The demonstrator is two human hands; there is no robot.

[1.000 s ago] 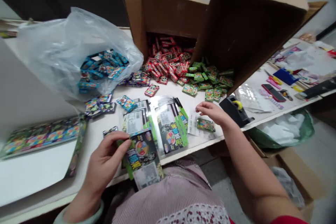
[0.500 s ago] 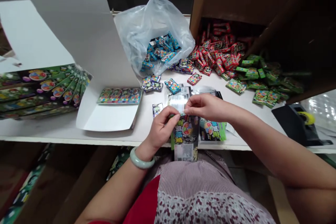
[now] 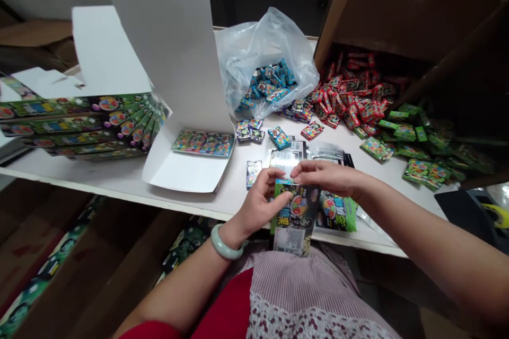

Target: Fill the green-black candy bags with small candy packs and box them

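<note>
Head view, looking down over a white table (image 3: 99,183): the person's left hand (image 3: 258,204), with a jade bangle (image 3: 225,242) at the wrist, and right hand (image 3: 328,179) met above a printed card (image 3: 297,212) bearing a colour wheel, which overhung the near table edge. The left fingers (image 3: 274,193) closed narrowly on the card's left side, while the right fingers (image 3: 314,169) pinched along its far edge, though the hands hid exactly how much they gripped. A clear sleeve (image 3: 284,161) seemed to stand just beyond that edge. A similar flat card (image 3: 336,212) lay beside it to the right. Farther off sat a clear plastic bag (image 3: 242,53) of blue packets, with red packets (image 3: 350,98) and green packets (image 3: 405,135) spread from a cardboard carton (image 3: 397,16). The overhang looked the main risk: a loosened pinch could have dropped the card toward the lap, and a hard tug could have creased it or torn the thin film.
</note>
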